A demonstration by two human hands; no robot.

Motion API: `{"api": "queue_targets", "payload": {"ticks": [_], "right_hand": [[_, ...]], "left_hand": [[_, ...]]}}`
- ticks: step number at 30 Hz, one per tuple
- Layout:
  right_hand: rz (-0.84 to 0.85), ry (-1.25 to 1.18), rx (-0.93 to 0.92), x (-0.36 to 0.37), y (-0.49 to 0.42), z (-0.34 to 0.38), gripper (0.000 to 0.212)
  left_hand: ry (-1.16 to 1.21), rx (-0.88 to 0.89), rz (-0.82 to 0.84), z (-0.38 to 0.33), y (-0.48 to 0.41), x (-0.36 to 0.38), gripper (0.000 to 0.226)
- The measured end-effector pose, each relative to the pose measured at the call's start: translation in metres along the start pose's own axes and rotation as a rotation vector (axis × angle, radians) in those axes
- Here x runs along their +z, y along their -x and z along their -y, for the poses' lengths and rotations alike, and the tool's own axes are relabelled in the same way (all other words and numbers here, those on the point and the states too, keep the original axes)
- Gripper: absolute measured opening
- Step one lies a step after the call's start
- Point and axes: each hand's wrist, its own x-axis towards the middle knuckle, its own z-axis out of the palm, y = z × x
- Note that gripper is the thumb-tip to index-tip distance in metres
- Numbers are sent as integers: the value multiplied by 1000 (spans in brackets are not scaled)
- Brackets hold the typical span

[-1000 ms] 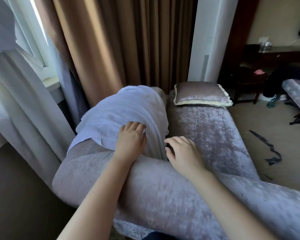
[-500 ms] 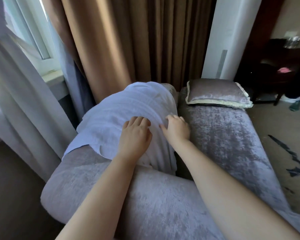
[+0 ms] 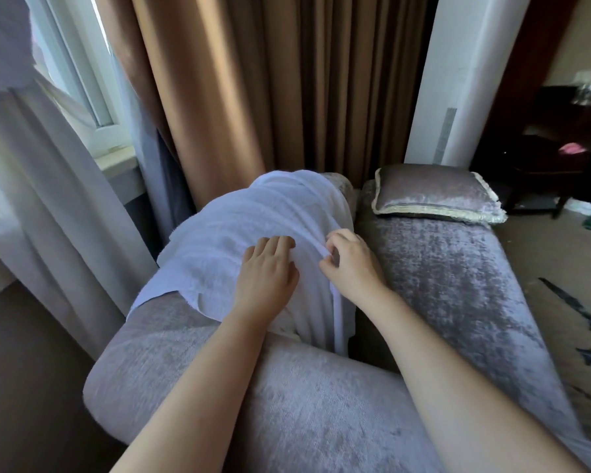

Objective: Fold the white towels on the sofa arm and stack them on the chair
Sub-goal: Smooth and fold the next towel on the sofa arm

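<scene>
A white towel (image 3: 253,216) lies draped over the rounded grey velvet sofa arm (image 3: 287,404), its right side hanging down toward the seat. My left hand (image 3: 268,278) rests flat on the towel with straight fingers. My right hand (image 3: 352,264) is just to the right of it, its fingers curled and pinching a ridge of the towel's cloth on the seat side. No chair is in view.
The grey sofa seat (image 3: 458,285) runs away to the right, with a fringed cushion (image 3: 434,194) at its far end. Brown curtains (image 3: 270,80) and a sheer white curtain (image 3: 31,199) hang behind the arm. Dark strips lie on the carpet (image 3: 577,308) at the right.
My right hand left the sofa arm, reached up to the towel beside my left hand, and now pinches the cloth. My left hand stayed flat on the towel.
</scene>
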Motion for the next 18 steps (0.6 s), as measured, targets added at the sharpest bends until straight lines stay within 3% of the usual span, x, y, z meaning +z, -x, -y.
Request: {"api": "queue_targets", "payload": {"ticks": [3, 6, 11, 18], "right_hand": [[41, 58, -53, -9, 19, 16, 9], [-56, 167, -234, -20, 49, 30, 18], [-138, 313, -447, -58, 110, 32, 11], [-202, 336, -336, -111, 157, 31, 5]], "left_hand": [[40, -40, -38, -4, -1, -4, 55], [-49, -85, -158, -4, -2, -11, 68], [-176, 11, -197, -4, 6, -36, 36], [-169, 287, -80, -30, 65, -81, 9]]}}
